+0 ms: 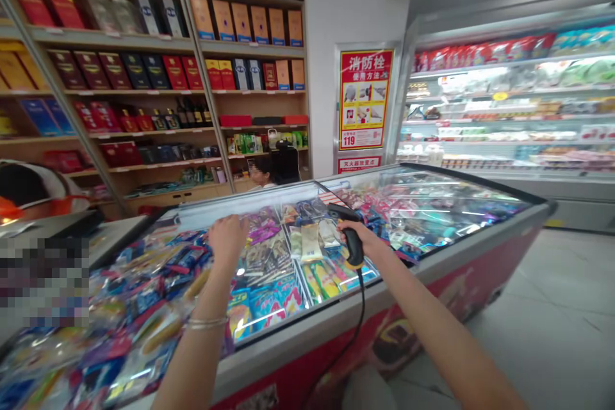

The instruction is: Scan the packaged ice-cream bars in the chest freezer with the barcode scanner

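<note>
While the right hand (368,240) closed around a corded barcode scanner (354,246) over the chest freezer's glass lid (423,208), the left hand (228,237) sat nearby, grip unclear. Scanner looked light, rigid; best held by its handle.

Black barcode scanner (354,245), red freezer base (494,275), red-and-yellow hydrant poster (366,99)

Wooden shelves (110,90) of boxed liquor fill the left wall, a red fire-hydrant poster (366,99) marks the white pillar (355,6), and a lit open chiller (509,109) edges the pale tile floor (542,307).
</note>
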Demonstrator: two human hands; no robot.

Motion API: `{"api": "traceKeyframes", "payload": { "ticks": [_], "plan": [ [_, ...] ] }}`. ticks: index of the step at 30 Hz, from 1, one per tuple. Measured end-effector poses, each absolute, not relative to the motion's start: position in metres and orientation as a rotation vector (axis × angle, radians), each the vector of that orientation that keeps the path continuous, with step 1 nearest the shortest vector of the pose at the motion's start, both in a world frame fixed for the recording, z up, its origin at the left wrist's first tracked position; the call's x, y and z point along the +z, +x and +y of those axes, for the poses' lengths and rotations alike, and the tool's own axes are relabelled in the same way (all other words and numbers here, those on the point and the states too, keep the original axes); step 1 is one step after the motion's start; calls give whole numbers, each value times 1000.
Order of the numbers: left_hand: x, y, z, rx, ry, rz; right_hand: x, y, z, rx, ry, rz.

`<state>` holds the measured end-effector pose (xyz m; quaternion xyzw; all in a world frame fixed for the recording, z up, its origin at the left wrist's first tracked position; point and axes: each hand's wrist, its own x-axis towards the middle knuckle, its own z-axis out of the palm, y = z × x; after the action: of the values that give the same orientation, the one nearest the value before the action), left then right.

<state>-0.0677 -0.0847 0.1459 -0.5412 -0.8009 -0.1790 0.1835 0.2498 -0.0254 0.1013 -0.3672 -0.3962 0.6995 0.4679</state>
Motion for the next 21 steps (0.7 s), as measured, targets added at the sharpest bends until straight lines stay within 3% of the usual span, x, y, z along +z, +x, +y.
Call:
{"api": "traceKeyframes", "payload": {
  "ticks": [12, 21],
  "plan": [
    [86, 147, 25, -629, -2096, -2028, 85, 404, 21, 1590, -901, -668],
    [50, 217, 93, -782, -2349, -1845, 34, 446, 56, 1646, -744, -421]
  ]
}}
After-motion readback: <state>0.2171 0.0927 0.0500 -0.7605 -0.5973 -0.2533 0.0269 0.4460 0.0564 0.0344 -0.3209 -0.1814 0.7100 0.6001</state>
